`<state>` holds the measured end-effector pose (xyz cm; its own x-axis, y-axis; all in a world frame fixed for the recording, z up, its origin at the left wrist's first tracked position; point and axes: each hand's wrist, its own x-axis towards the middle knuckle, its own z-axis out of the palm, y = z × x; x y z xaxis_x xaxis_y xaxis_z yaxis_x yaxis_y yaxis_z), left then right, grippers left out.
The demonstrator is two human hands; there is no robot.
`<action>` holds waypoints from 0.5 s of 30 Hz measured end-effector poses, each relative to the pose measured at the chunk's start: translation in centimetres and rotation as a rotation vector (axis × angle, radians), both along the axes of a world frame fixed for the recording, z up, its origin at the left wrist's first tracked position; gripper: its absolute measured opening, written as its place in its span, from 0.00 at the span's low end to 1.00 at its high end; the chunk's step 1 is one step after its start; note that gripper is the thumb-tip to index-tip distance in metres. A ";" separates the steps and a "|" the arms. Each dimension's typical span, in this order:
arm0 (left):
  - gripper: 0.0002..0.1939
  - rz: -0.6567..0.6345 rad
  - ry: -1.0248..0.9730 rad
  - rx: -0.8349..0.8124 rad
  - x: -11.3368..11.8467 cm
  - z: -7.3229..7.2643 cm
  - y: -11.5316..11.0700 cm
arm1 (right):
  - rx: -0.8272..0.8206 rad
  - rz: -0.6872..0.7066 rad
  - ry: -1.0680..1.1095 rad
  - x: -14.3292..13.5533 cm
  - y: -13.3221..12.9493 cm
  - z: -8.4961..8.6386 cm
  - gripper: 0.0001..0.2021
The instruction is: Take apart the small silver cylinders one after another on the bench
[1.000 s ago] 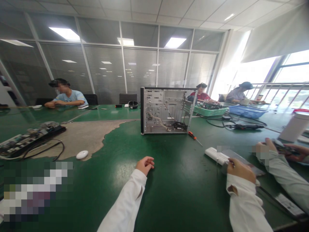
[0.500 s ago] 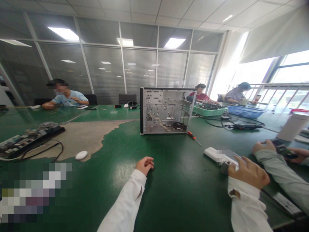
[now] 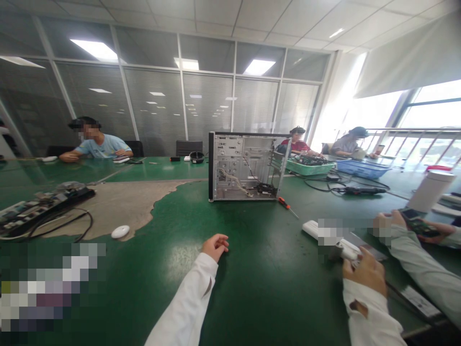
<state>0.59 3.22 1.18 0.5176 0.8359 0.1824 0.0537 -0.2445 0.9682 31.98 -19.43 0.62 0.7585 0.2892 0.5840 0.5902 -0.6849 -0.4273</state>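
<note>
My left hand [image 3: 216, 247] lies on the green table [image 3: 259, 288] with its fingers loosely curled and apart from the thumb; nothing shows in it. To the right, my right hand [image 3: 365, 273] is at the near end of a long white device [image 3: 311, 229], partly blurred out, with a small dark grey piece [image 3: 335, 253] beside it. Its fingers are drawn in around a small white part; what they grip is partly hidden. Farther ahead stands an open computer case [image 3: 248, 166] with loose wires and a black fan inside. A screwdriver [image 3: 284, 203] with an orange-and-black handle lies beside it.
A neighbour's hands [image 3: 392, 223] hold a green circuit board at the right, near a white cylinder [image 3: 432, 190]. Green [image 3: 309, 168] and blue baskets [image 3: 363, 169] stand behind. A power strip [image 3: 54, 206] with cables and a white oval object [image 3: 120, 232] lie left.
My right hand has drawn slightly back and its spread fingers have come closer together at the white device's near end. My left hand stays in place. The view has shifted slightly.
</note>
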 end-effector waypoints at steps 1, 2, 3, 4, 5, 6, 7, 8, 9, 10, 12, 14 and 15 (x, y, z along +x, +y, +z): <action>0.14 0.002 -0.002 -0.003 0.0 0.1 -0.1 | 0.020 0.036 -0.012 -0.3 0.4 -0.2 0.25; 0.14 0.007 -0.001 -0.007 0.0 0.1 -0.1 | 0.038 0.106 -0.031 -0.8 1.1 -0.3 0.25; 0.14 0.015 0.001 -0.010 0.0 0.2 -0.2 | 0.055 0.208 -0.051 -1.5 1.8 -0.4 0.25; 0.14 0.023 0.003 -0.010 0.1 0.3 -0.2 | 0.069 0.334 -0.067 -2.3 2.7 -0.4 0.25; 0.14 0.029 0.005 -0.008 0.1 0.3 -0.2 | 0.083 0.462 -0.069 -3.3 3.7 -0.3 0.25; 0.14 0.031 0.006 -0.005 0.0 0.3 -0.2 | 0.096 0.583 -0.058 -4.5 4.7 -0.2 0.24; 0.14 0.028 0.006 -0.001 0.0 0.3 -0.2 | 0.104 0.688 -0.038 -5.8 5.7 0.0 0.24; 0.14 0.023 0.005 0.004 0.0 0.2 -0.2 | 0.110 0.782 -0.016 -7.1 6.7 0.2 0.24; 0.14 0.018 0.004 0.007 0.0 0.2 -0.2 | 0.118 0.862 0.004 -8.5 7.7 0.5 0.24; 0.14 0.015 0.004 0.008 0.0 0.1 -0.1 | 0.127 0.930 0.026 -9.8 8.7 0.7 0.25; 0.14 0.015 -0.001 0.001 0.1 0.0 0.0 | 0.153 1.047 0.066 -12.4 11.0 1.0 0.27; 0.15 0.021 -0.012 -0.009 0.1 -0.1 0.1 | 0.183 1.125 0.109 -14.8 13.5 1.1 0.28; 0.16 0.032 -0.018 -0.007 0.1 -0.1 0.2 | 0.206 1.149 0.129 -15.9 14.7 1.1 0.29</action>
